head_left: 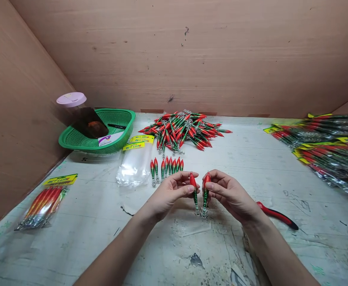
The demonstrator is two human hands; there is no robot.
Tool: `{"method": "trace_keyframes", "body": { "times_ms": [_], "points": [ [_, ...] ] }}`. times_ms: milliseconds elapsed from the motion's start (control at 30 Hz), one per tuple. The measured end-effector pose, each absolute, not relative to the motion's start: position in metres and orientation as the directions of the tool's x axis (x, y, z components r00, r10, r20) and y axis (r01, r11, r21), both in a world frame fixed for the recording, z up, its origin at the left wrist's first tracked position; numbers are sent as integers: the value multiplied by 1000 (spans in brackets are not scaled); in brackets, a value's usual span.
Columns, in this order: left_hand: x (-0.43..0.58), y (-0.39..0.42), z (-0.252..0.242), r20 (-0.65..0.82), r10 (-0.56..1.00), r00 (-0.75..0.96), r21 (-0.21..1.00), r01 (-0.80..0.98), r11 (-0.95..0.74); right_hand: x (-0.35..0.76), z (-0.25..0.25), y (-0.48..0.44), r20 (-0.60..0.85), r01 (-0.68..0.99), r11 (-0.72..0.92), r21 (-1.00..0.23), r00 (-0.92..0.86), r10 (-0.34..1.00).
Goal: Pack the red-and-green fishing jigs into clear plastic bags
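While the left hand (168, 194) pinches one red-and-green lure (195, 198) between thumb and fingers, the right hand (233, 196) pinches a second lure (205, 198) in the same way, each grip closed down to the thickness of the lure's body. The two lures are side by side with a narrow gap between them, red ends away from the person and hooks toward the person. Just beyond the left hand's fingers lies a row of lures (166, 165), the near ends of some hidden by that hand. Farther beyond the grips is a heaped pile (179, 131) of similar lures. To the left of the row are clear bags (133, 167) with yellow tops, and past them sits a green basket (126, 140) holding a tilted cup (87, 123) with a pink lid, a card (112, 138) and a dark pen (116, 126). Well left of the left hand lies a filled packet (44, 204). Just beside the right wrist is a red-and-black handle (277, 216); far to the right of that hand are filled packets (334, 159), partly blurred.
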State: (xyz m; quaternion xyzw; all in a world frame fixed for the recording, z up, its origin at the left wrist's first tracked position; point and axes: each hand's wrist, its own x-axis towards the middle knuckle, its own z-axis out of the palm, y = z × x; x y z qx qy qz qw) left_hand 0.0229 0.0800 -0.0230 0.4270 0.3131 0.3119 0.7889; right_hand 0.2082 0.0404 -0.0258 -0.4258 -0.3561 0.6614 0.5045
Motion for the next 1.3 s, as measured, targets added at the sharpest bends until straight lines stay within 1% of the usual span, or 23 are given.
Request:
{"method": "trace_keyframes", "body": {
  "times_ms": [167,433,733,800,867,900,933,967,1000,1067,1100,1200,1300],
  "points": [
    [22,82,-22,-287,748,598,832,-232,504,208,-28,40,-225,-374,-272,-887,-164,960],
    [23,82,-20,-312,750,584,813,-244,528,207,-26,40,-242,-384,-314,-868,-224,944],
    [24,83,-20,-316,762,565,830,-224,511,204,-29,40,-241,-405,-324,-855,-244,939],
    [24,82,-21,-306,769,560,846,-210,490,203,-29,40,-250,-401,-332,-854,-244,937],
    [23,81,-24,-287,788,544,881,-173,440,202,-30,41,-267,-383,-329,-863,-207,941],
    [23,81,-25,-278,805,525,909,-128,397,202,-30,41,-281,-358,-323,-876,-165,946],
    [23,82,-26,-270,828,492,943,-37,329,202,-31,42,-299,-320,-318,-892,-107,948],
    [24,84,-26,-260,855,449,965,90,246,202,-33,43,-318,-277,-317,-907,-42,947],
    [26,87,-26,-245,882,403,960,231,161,202,-35,45,-335,-232,-321,-918,24,942],
    [32,98,-23,-203,919,337,885,466,25,202,-39,52,-360,-156,-340,-927,125,924],
    [37,105,-21,-186,927,326,843,538,-20,202,-41,58,-367,-127,-350,-928,159,917],
    [57,126,-14,-175,920,350,746,657,-108,200,-47,79,-371,-26,-376,-926,234,899],
    [75,141,-12,-181,918,354,619,766,-173,198,-52,103,-371,89,-411,-908,287,883]
  ]
}}
